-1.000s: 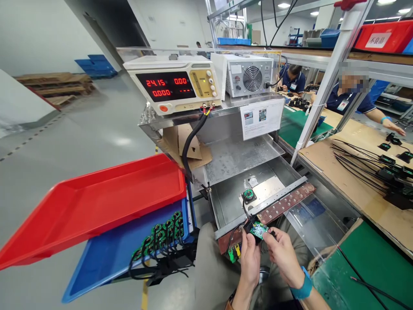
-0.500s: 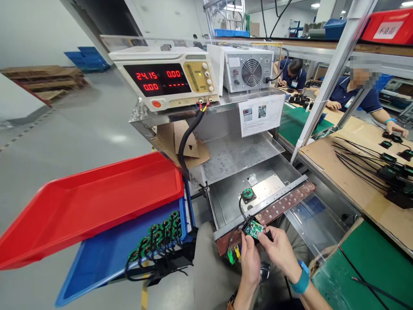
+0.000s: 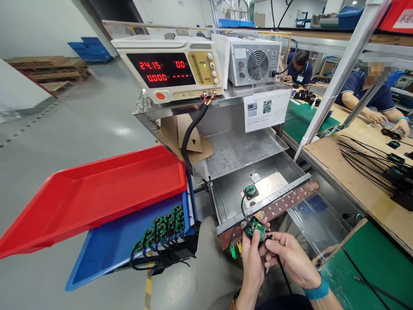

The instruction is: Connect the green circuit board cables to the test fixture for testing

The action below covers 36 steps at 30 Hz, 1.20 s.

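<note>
At lower centre of the frame, the left hand [image 3: 252,260] remains clamped on the small green circuit board [image 3: 255,228]. The right hand [image 3: 288,257] has drawn back slightly, fingers apparently pinched on a thin black wire [image 3: 280,266].
</note>
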Each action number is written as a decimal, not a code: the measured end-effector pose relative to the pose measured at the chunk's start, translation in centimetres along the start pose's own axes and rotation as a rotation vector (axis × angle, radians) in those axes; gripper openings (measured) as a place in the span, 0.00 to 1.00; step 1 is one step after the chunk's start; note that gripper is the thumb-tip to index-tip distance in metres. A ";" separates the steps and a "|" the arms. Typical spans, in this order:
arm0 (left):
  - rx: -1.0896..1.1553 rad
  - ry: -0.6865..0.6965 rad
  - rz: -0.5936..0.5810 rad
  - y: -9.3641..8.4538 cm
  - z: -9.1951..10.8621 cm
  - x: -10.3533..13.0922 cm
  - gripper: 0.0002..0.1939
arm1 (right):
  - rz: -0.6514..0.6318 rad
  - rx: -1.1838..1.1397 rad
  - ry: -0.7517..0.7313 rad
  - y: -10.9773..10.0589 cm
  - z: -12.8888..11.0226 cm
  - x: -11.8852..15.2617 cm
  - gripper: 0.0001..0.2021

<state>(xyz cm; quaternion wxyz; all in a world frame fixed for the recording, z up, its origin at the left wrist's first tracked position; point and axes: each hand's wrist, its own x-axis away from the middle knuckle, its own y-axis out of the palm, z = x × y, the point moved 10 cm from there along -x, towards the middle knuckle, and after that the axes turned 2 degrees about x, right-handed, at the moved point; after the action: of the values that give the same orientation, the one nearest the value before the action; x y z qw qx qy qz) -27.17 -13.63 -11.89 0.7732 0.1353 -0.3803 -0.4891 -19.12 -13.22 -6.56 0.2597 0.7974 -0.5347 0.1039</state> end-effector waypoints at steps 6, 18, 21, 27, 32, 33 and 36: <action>0.041 0.012 -0.022 0.3 -0.4 -0.2 0.28 | 0.288 0.492 -0.088 -3.1 0.6 0.6 0.27; 0.005 0.056 -0.072 0.6 0.9 -0.3 0.21 | 0.117 0.760 -0.322 -0.7 -0.9 0.2 0.19; 0.000 0.060 -0.080 0.5 0.8 -0.5 0.21 | 0.120 0.839 -0.340 -0.6 -1.3 0.2 0.19; -0.025 0.105 -0.065 -0.1 0.4 -0.6 0.24 | 0.171 0.950 -0.321 -0.7 -1.3 0.3 0.19; 0.014 0.043 -0.063 0.3 0.4 -0.6 0.21 | 0.108 0.842 -0.300 -0.8 -1.1 -0.5 0.22; 0.029 0.019 -0.059 0.3 0.4 -0.7 0.21 | 0.087 0.771 -0.276 -1.0 -0.9 -0.9 0.23; 0.056 -0.055 -0.050 -0.1 0.2 -0.9 0.25 | 0.061 0.527 -0.186 -1.6 0.2 -2.1 0.26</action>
<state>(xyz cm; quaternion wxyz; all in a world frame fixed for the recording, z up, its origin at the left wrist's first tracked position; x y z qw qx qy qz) -27.61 -12.86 -12.21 0.7459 0.1527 -0.4115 -0.5010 -18.53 -11.20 -8.10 -0.0102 0.8271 -0.5346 0.1735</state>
